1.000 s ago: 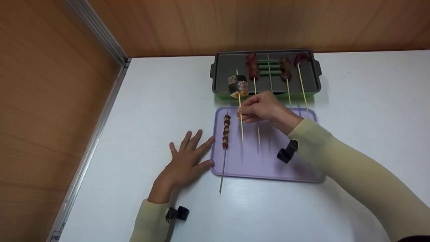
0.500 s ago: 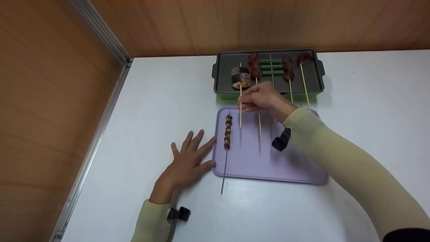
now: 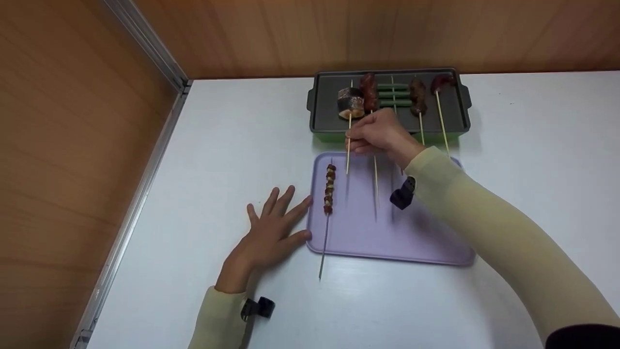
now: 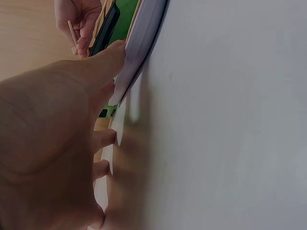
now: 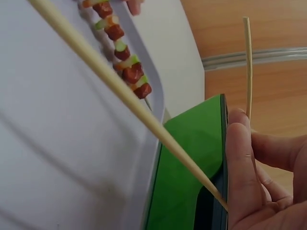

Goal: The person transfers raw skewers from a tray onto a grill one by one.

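My right hand [image 3: 380, 131] pinches the wooden stick of a skewer [image 3: 350, 103] with thick dark-and-pale chunks. The chunks are over the left part of a black grill plate [image 3: 325, 97]; I cannot tell whether they touch it. In the right wrist view thumb and fingers hold the stick [image 5: 248, 67], its food out of sight. My left hand [image 3: 266, 237] lies with fingers spread on the white table, thumb and forefinger at the left edge of a lilac tray [image 3: 387, 240]. On the tray lies a thin skewer of small meat and vegetable pieces [image 3: 329, 189], its stick overhanging the front edge.
A red sausage-like skewer [image 3: 369, 92], a green vegetable skewer [image 3: 395, 95], a brown meat skewer [image 3: 417, 97] and a dark red curled skewer [image 3: 441, 83] lie on the grill, sticks toward the tray. Wooden panels [image 3: 290, 39] stand behind and at left.
My right hand has moved away from me with the chunky skewer, carrying it from above the grill's front edge to over the plate. The left hand has stayed at the tray edge.
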{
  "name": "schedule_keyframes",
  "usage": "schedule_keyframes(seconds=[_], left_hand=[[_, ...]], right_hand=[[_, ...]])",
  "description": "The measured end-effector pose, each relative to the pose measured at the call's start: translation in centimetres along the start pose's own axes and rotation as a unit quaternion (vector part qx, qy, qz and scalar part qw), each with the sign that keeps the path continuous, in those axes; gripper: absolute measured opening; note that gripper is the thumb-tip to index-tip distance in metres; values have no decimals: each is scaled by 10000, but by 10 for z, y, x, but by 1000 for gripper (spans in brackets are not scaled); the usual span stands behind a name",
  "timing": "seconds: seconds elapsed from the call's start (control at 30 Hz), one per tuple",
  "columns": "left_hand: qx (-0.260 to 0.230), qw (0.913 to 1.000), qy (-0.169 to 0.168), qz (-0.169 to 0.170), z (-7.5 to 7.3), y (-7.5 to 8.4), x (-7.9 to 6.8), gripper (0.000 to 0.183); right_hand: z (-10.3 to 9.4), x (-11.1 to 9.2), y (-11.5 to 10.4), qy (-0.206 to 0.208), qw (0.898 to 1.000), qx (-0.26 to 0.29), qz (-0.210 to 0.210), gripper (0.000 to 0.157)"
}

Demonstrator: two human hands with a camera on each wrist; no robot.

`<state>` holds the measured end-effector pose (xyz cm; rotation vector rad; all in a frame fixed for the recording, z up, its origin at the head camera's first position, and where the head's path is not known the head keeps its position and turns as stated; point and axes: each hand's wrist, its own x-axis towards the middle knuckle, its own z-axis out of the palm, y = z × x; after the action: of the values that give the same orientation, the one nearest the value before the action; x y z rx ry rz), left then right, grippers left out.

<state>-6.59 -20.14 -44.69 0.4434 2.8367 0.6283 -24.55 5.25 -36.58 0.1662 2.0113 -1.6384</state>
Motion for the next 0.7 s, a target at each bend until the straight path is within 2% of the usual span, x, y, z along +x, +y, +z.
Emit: schedule_keyframes(seconds=[0.47,0.7], left_hand=[[-53,9999,27,97,1,-4,-2,64],[-29,10000,9,78,1,-5,-2,65]], right_hand=[[0,5,-1,366,9975,-588,-137,23],[3,3,-1,465,9962,-693,-256,21]])
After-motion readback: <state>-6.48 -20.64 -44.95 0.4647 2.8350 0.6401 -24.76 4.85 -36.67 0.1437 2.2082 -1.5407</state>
